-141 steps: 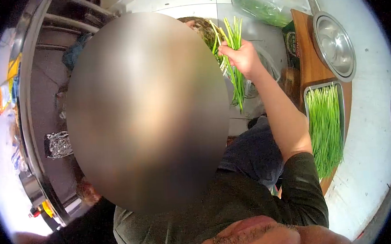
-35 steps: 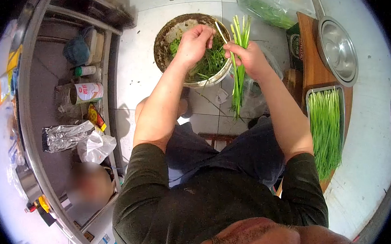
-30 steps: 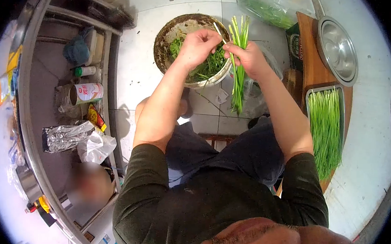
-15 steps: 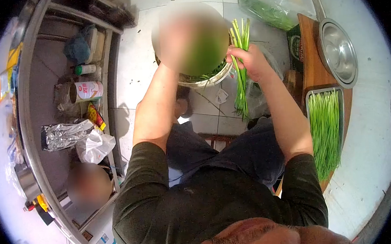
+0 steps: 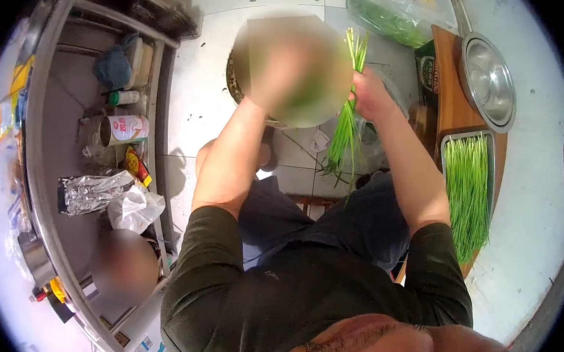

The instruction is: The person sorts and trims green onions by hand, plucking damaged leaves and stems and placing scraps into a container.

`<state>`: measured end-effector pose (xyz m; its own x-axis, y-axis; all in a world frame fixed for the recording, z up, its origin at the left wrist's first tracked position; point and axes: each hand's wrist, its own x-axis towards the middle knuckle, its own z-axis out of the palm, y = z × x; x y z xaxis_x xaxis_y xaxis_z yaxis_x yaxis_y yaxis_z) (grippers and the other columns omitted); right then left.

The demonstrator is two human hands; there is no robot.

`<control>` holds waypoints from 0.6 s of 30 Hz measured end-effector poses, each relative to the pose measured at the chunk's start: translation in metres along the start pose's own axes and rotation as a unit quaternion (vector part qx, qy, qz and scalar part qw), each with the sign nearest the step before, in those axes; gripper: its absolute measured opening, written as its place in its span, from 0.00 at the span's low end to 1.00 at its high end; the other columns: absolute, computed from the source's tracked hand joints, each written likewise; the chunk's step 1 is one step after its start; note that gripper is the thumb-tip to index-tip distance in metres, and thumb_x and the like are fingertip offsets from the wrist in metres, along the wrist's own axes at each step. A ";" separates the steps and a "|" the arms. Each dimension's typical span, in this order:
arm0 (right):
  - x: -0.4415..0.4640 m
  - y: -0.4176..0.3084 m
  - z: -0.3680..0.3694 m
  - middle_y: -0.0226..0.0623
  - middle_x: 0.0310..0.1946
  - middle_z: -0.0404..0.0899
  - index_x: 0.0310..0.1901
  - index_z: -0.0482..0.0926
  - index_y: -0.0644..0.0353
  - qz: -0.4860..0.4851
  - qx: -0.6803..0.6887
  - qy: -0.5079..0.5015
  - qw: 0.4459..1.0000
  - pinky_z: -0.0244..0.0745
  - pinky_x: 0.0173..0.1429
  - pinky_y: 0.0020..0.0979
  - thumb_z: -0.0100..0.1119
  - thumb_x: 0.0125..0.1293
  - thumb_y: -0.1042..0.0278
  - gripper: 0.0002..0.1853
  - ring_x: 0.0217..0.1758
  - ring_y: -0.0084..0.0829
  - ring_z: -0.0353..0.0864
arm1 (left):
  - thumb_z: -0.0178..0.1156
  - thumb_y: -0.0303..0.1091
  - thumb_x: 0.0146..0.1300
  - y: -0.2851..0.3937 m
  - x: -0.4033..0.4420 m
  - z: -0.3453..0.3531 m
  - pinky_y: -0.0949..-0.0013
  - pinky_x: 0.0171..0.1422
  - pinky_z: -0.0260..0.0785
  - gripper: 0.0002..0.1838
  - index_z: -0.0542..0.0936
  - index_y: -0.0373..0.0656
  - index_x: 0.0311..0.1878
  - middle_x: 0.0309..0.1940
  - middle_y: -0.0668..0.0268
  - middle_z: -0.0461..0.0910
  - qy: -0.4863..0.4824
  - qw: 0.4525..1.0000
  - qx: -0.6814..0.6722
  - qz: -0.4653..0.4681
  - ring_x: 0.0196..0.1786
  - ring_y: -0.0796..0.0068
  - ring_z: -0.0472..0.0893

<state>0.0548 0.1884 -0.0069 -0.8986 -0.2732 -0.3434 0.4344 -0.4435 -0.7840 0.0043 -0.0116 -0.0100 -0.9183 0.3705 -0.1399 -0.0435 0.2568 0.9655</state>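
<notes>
A bunch of long green stalks is held in my right hand, pale ends up and thin tips hanging down. My left hand is over the round bucket, but a blur covers its fingers, so what they hold cannot be made out. The same blur hides most of the bucket and its contents. At the right, a metal tray holds many similar stalks laid side by side.
A steel bowl rests by the wooden board. Behind are a plastic bag with greens and a dark green box. Shelves at left hold a can, foil and a white bag.
My left hand has moved from beside the stalks to over the bucket, where blur now covers it. The bunch in my right hand has tilted, its tips swinging left.
</notes>
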 end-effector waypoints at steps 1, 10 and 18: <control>-0.001 -0.003 0.003 0.24 0.24 0.70 0.38 0.76 0.58 -0.002 0.005 0.002 1.000 0.60 0.24 0.22 0.53 0.69 0.66 0.06 0.20 0.16 0.65 | 0.55 0.40 0.69 0.005 -0.002 0.001 0.65 0.59 0.71 0.18 0.76 0.45 0.59 0.55 0.65 0.77 -0.030 0.998 0.022 0.040 0.55 0.73 0.77; 0.014 0.018 -0.017 0.32 0.42 0.79 0.51 0.78 0.63 -0.044 -0.035 -0.051 0.997 0.72 0.42 0.27 0.58 0.66 0.71 0.13 0.40 0.23 0.77 | 0.52 0.37 0.70 -0.004 -0.006 0.009 0.66 0.55 0.73 0.13 0.80 0.43 0.52 0.49 0.65 0.80 -0.082 0.984 -0.071 0.144 0.51 0.73 0.79; 0.014 0.014 -0.020 0.34 0.43 0.83 0.50 0.80 0.65 -0.064 -0.118 -0.057 0.989 0.76 0.46 0.28 0.62 0.63 0.71 0.15 0.42 0.24 0.80 | 0.54 0.38 0.71 0.028 -0.013 0.007 0.65 0.57 0.73 0.15 0.78 0.43 0.55 0.51 0.65 0.79 -0.053 0.989 0.127 0.046 0.52 0.73 0.78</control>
<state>0.0472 0.1955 -0.0330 -0.9266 -0.3278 -0.1840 0.2795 -0.2733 -0.9204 0.0177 -0.0032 0.0175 -0.8665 0.4911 -0.0896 0.1508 0.4285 0.8909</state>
